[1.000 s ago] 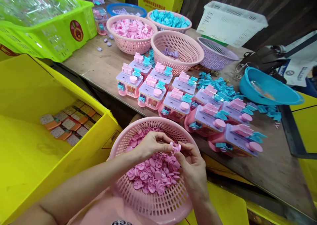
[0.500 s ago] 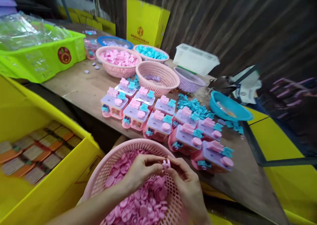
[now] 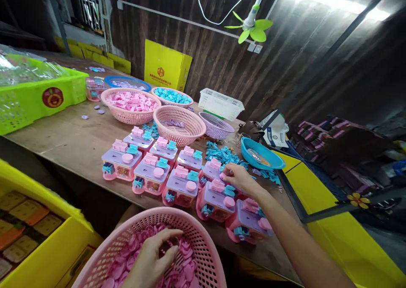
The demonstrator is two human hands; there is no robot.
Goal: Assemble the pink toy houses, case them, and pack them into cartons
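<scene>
My left hand [image 3: 151, 254] rests in the pink basket [image 3: 133, 231] on my lap, its fingers curled down among several pink round discs [image 3: 187, 267]. My right hand [image 3: 236, 177] reaches out over the rows of pink and lilac toy houses [image 3: 152, 174] on the wooden table [image 3: 72, 142], pinching a small pink disc against the top of one house in the back row. Each house carries pink and teal pieces on its lilac roof.
Behind the toys stand pink baskets of pink parts [image 3: 131, 104], teal parts [image 3: 171, 95] and a near-empty one [image 3: 179, 125], a lilac basket [image 3: 215, 125], a white crate [image 3: 220, 104], a blue bowl [image 3: 261, 154] and loose teal pieces [image 3: 222, 154]. Green crate [image 3: 34, 97] at left; yellow box [image 3: 38, 241] near my knee.
The camera has tilted up. My right hand left the basket and reached out to the toy houses with a pink disc. My left hand dropped into the discs.
</scene>
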